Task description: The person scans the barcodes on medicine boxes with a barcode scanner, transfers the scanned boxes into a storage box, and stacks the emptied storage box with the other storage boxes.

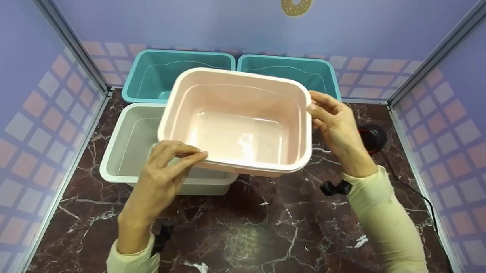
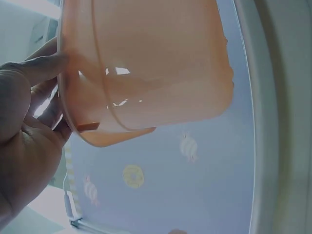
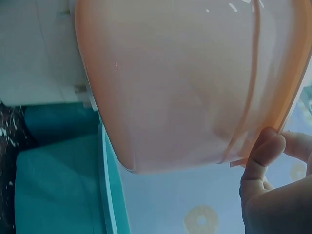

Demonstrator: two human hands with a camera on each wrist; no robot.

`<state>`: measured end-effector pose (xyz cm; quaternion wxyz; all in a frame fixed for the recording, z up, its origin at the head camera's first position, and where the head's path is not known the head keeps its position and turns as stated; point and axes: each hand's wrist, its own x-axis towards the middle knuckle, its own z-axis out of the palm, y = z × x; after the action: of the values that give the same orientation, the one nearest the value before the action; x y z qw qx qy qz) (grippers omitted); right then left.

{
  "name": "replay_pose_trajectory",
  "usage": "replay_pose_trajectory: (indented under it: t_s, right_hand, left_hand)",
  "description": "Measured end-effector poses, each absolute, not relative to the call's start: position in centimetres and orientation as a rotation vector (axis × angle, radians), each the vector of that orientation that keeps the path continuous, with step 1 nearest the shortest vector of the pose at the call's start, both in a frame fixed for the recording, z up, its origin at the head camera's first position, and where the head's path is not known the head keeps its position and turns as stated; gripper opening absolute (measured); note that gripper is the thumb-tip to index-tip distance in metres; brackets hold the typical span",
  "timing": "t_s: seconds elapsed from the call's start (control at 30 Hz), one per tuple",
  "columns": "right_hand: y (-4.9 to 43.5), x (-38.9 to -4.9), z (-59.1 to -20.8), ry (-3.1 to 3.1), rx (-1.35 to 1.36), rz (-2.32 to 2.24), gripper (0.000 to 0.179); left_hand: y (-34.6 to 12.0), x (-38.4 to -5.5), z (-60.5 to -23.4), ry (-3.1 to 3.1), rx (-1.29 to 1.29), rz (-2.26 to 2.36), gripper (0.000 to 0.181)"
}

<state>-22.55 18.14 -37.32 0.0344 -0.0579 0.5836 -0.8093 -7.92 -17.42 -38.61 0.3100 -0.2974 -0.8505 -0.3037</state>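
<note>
A pink plastic basin point(image 1: 243, 124) with a white rim is held up in the middle of the head view, its open side tilted toward me. My left hand point(image 1: 165, 170) pinches its rim at the near left corner. At the right end, my right hand point(image 1: 334, 123) grips the rim between thumb and fingers. Both wrist views show the basin's outer wall from close by, with the left thumb point(image 2: 46, 68) and the right fingertips point(image 3: 267, 146) at the rim. Partly behind it stands a grey basin point(image 1: 133, 145), its right part covered by the pink one.
Two teal basins, a left one point(image 1: 148, 76) and a right one point(image 1: 330, 75), stand side by side against the back wall. A black round device point(image 1: 373, 138) with a cable lies at the right on the dark marble-patterned surface point(image 1: 264, 234). Patterned panels flank both sides.
</note>
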Motion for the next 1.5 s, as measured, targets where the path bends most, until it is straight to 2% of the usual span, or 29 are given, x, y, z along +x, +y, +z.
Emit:
replay_pose_trajectory:
  t_s: [0.17,0.57,1.5]
  right_hand:
    - [16.2,-22.8,-37.1,1.828,-0.207,-2.44,0.034]
    - [11.9,-23.7,-37.3,1.821,-0.224,-2.348,0.042]
    - [6.9,-24.3,-38.9,1.929,-0.313,-2.239,0.039]
  left_hand:
    - [-18.8,-7.4,-38.7,-2.248,-0.742,-0.804,0.04]
    - [-21.8,-6.6,-38.9,-2.181,-0.623,-0.848,0.039]
    - [-26.0,-5.5,-39.8,-2.306,-0.461,-0.766,0.033]
